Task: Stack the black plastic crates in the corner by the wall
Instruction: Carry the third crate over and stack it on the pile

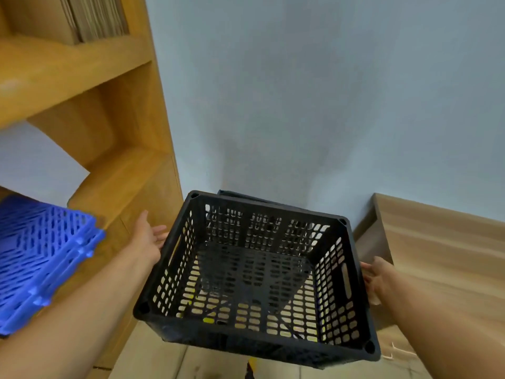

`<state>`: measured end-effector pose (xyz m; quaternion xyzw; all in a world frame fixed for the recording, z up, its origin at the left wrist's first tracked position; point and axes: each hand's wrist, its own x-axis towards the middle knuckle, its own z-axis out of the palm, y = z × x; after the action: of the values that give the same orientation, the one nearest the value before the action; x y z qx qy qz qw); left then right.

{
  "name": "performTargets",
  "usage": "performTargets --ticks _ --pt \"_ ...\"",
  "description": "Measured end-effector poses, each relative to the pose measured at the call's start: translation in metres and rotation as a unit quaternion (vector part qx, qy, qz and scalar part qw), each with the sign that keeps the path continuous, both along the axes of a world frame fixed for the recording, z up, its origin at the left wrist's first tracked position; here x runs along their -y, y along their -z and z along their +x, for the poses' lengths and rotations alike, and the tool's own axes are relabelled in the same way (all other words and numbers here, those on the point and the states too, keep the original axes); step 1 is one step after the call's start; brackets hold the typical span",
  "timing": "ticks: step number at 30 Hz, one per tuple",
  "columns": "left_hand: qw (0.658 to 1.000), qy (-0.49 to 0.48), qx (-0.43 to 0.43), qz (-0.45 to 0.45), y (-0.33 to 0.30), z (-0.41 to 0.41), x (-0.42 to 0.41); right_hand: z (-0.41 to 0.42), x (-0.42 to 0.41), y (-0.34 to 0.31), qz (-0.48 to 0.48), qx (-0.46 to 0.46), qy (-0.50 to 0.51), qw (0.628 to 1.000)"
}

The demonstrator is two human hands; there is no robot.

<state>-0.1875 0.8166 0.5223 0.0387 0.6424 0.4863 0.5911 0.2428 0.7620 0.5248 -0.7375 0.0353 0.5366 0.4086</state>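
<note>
An empty black plastic crate (254,272) with perforated walls hangs tilted above the floor, close to the wall. My left hand (149,239) presses against its left wall, thumb up and fingers partly hidden behind the rim. My right hand (374,280) grips the crate's right wall by the handle slot. The dark rim of a second black crate (235,194) shows just past the far edge of the held crate, against the wall; the rest of it is hidden.
A wooden shelf unit (117,165) stands to the left of the corner. Blue plastic grid panels (41,258) lie at the far left. A low wooden cabinet (431,242) is on the right. Grey-blue wall (314,105) ahead, beige floor tiles (153,356) below.
</note>
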Motion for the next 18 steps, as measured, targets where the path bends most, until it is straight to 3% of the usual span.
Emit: performTargets --ticks 18 --pt "0.999 0.010 -0.035 -0.022 0.000 0.022 -0.196 0.007 -0.186 0.002 0.001 0.018 0.014 1.000"
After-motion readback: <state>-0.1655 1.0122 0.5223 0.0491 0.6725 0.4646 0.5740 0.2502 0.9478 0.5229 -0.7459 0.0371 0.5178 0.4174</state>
